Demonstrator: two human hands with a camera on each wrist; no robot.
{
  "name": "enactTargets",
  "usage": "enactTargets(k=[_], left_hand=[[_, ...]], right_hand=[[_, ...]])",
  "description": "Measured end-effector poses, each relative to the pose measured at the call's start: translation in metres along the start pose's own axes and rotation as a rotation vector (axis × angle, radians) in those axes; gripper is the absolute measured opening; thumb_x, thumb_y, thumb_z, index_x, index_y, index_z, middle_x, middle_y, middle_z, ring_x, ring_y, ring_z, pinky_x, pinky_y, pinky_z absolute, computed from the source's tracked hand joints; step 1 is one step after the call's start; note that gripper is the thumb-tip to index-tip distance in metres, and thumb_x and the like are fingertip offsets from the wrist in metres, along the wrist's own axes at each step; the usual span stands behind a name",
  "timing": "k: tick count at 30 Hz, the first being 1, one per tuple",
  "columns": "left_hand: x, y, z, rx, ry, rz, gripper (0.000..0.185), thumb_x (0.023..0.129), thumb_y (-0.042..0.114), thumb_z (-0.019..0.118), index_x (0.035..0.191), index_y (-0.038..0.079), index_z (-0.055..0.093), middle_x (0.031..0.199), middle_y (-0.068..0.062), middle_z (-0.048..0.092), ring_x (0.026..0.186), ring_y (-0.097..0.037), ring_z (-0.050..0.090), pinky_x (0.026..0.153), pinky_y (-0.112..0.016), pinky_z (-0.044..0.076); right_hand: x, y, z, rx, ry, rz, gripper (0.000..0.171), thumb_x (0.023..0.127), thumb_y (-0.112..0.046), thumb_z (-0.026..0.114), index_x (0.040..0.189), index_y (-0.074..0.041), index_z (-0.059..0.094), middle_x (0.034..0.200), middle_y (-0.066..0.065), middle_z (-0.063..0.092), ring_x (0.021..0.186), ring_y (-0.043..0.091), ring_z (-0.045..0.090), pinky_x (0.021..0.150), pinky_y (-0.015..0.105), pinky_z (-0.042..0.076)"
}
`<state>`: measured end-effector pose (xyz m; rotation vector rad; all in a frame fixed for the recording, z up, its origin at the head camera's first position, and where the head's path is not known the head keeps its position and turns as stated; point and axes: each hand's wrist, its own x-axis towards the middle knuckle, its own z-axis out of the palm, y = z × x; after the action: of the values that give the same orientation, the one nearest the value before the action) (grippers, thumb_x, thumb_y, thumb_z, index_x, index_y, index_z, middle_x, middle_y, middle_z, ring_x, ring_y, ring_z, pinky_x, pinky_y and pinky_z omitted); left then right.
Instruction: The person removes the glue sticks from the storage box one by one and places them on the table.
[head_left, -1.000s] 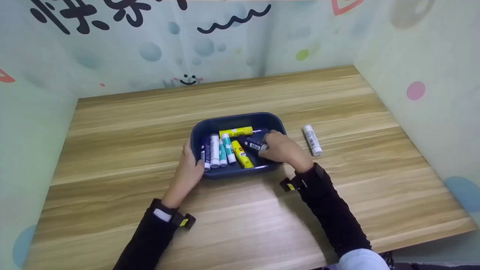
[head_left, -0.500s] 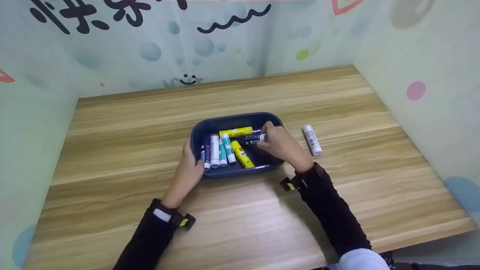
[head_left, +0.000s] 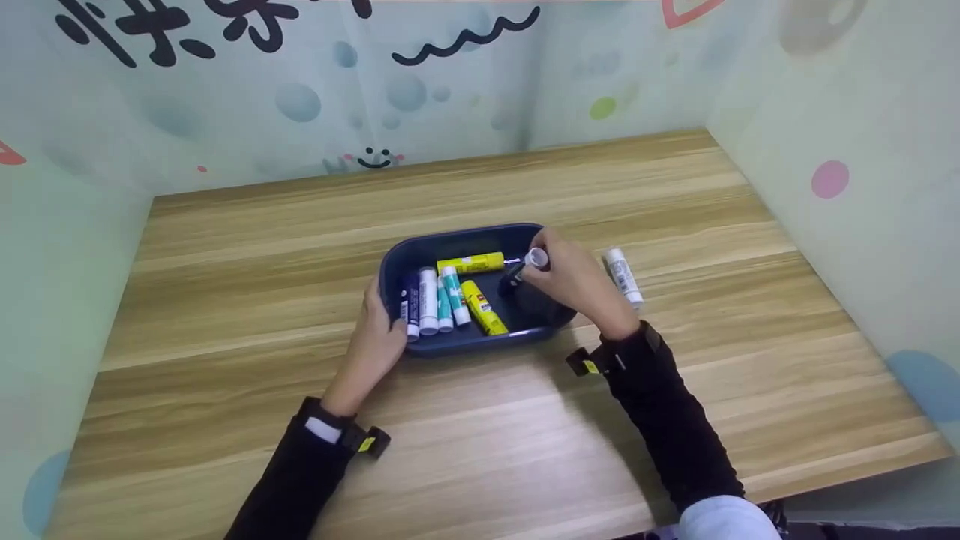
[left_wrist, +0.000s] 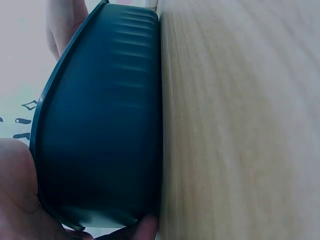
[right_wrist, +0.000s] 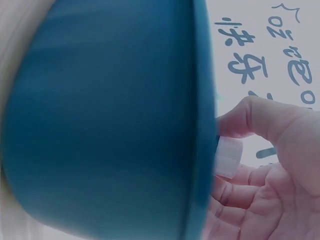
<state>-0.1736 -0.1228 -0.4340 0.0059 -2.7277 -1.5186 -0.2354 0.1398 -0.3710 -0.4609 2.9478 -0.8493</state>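
From the head camera, the left hand (head_left: pixel 379 341) grips the near-left rim of the dark blue tray (head_left: pixel 450 240) on the wooden table (head_left: pixel 225 300), while the right hand (head_left: pixel 574 281) pinches a dark glue stick (head_left: pixel 525 264) over the tray's right end. The left wrist camera shows the tray's outer wall (left_wrist: pixel 100 125) with fingers curled beneath; the right wrist camera shows fingers (right_wrist: pixel 260 120) clasping the stick's white cap (right_wrist: pixel 227 156) beyond the rim.

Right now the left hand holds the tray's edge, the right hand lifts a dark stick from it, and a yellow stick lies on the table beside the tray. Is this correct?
One detail is wrong: the stick on the table beside the tray is white, not yellow, as the head view shows. The left hand and right hand are as stated.

One tray (head_left: pixel 457 238), eight glue sticks (head_left: pixel 428 300), two hands (head_left: pixel 379 341).
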Motion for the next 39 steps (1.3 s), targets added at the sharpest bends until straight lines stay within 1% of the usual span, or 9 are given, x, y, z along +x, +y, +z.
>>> enactTargets(k=[6, 13, 16, 20, 23, 26, 29, 33, 39], left_hand=[[0.0, 0.001, 0.0, -0.003, -0.007, -0.009, 0.074, 0.084, -0.002, 0.043, 0.146, -0.004, 0.004, 0.153, -0.025, 0.008, 0.142, -0.035, 0.012, 0.118, -0.044, 0.01], [0.0, 0.001, -0.001, 0.019, -0.013, -0.021, 0.073, 0.084, 0.0, 0.043, 0.146, -0.005, 0.004, 0.153, -0.026, 0.007, 0.142, -0.036, 0.011, 0.118, -0.045, 0.01], [0.0, 0.001, -0.001, 0.023, -0.016, -0.027, 0.073, 0.085, 0.001, 0.042, 0.146, -0.004, 0.004, 0.153, -0.025, 0.007, 0.142, -0.036, 0.011, 0.117, -0.045, 0.01], [0.0, 0.001, -0.001, 0.016, -0.012, -0.016, 0.072, 0.085, -0.001, 0.042, 0.147, -0.003, 0.004, 0.153, -0.024, 0.009, 0.142, -0.034, 0.012, 0.117, -0.044, 0.012], [0.0, 0.0, -0.001, 0.007, -0.006, -0.008, 0.073, 0.085, -0.002, 0.042, 0.147, -0.002, 0.004, 0.153, -0.023, 0.01, 0.142, -0.034, 0.013, 0.117, -0.044, 0.012], [0.0, -0.001, 0.0, 0.008, -0.007, -0.014, 0.073, 0.085, -0.002, 0.042, 0.147, -0.002, 0.004, 0.154, -0.023, 0.009, 0.142, -0.034, 0.013, 0.117, -0.044, 0.012], [0.0, -0.001, 0.0, 0.014, -0.016, -0.028, 0.073, 0.086, -0.001, 0.042, 0.147, -0.001, 0.003, 0.154, -0.022, 0.008, 0.142, -0.034, 0.013, 0.117, -0.044, 0.012], [0.0, -0.001, 0.0, 0.014, -0.021, -0.037, 0.073, 0.086, 0.0, 0.042, 0.147, -0.001, 0.003, 0.154, -0.022, 0.007, 0.142, -0.034, 0.013, 0.117, -0.044, 0.012], [0.001, -0.001, 0.0, 0.017, -0.012, -0.016, 0.073, 0.085, -0.002, 0.042, 0.146, -0.004, 0.004, 0.153, -0.024, 0.008, 0.142, -0.035, 0.013, 0.117, -0.045, 0.011]], right_hand=[[0.0, 0.004, -0.013, 0.013, 0.031, 0.016, 0.034, 0.082, -0.022, 0.06, 0.107, 0.0, 0.053, 0.095, 0.019, 0.064, 0.083, 0.03, 0.059, 0.07, 0.041, 0.05], [-0.003, 0.011, -0.029, 0.068, 0.083, 0.021, 0.032, 0.082, -0.019, 0.06, 0.106, 0.001, 0.054, 0.095, 0.017, 0.064, 0.081, 0.026, 0.057, 0.069, 0.036, 0.048], [-0.006, 0.014, -0.038, 0.086, 0.113, 0.025, 0.03, 0.082, -0.018, 0.058, 0.105, 0.0, 0.054, 0.09, 0.014, 0.063, 0.075, 0.022, 0.056, 0.064, 0.031, 0.046], [-0.01, 0.019, -0.05, 0.138, 0.158, 0.023, 0.027, 0.082, -0.017, 0.057, 0.104, -0.001, 0.055, 0.082, 0.011, 0.063, 0.06, 0.013, 0.054, 0.055, 0.022, 0.045], [-0.014, 0.022, -0.059, 0.16, 0.182, 0.027, 0.027, 0.083, -0.017, 0.056, 0.105, 0.0, 0.055, 0.083, 0.011, 0.064, 0.059, 0.008, 0.053, 0.055, 0.019, 0.044], [-0.018, 0.026, -0.067, 0.158, 0.194, 0.044, 0.029, 0.085, -0.018, 0.056, 0.107, 0.0, 0.054, 0.087, 0.012, 0.065, 0.061, 0.006, 0.053, 0.057, 0.018, 0.044], [-0.021, 0.031, -0.074, 0.186, 0.196, 0.064, 0.03, 0.087, -0.019, 0.055, 0.109, 0.0, 0.052, 0.089, 0.014, 0.065, 0.056, 0.005, 0.054, 0.053, 0.017, 0.047], [-0.024, 0.039, -0.083, 0.222, 0.205, 0.092, 0.031, 0.088, -0.02, 0.055, 0.109, 0.001, 0.05, 0.084, 0.01, 0.062, 0.054, 0.005, 0.053, 0.049, 0.018, 0.049], [-0.025, 0.051, -0.09, 0.253, 0.226, 0.164, 0.03, 0.087, -0.018, 0.057, 0.11, 0.0, 0.05, 0.077, 0.003, 0.058, 0.053, 0.006, 0.052, 0.047, 0.018, 0.049]])
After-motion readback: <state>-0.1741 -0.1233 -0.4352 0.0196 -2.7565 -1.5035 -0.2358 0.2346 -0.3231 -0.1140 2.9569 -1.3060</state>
